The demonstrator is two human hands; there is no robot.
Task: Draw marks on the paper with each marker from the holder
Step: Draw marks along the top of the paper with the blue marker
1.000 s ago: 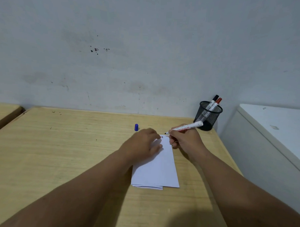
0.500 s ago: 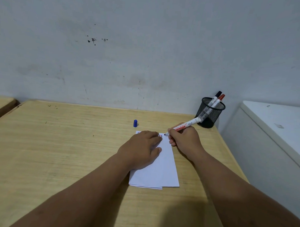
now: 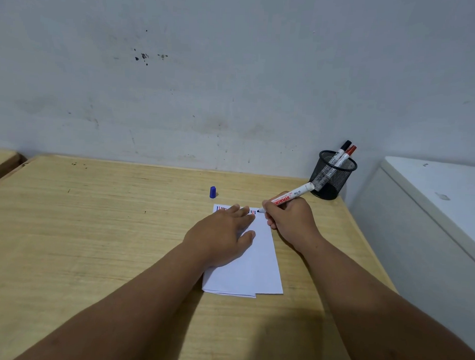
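I'm seeing the right hand (image 3: 290,218) edging its white marker (image 3: 289,196) rightward, gripping it; left hand (image 3: 223,233) spread flat, pinning folded white paper (image 3: 257,264). Red and blue marks done; black mesh holder (image 3: 330,180) beyond it keeping two markers.

A pale wooden worktop (image 3: 94,228) with visible grain stood against a grey-white wall (image 3: 234,72) that carried dark specks and faint smudges. At the far left, the corner of a second wooden surface (image 3: 1,160) showed, apart from the worktop by a narrow gap. To the right stood a white cabinet (image 3: 432,202), its top lightly scuffed.
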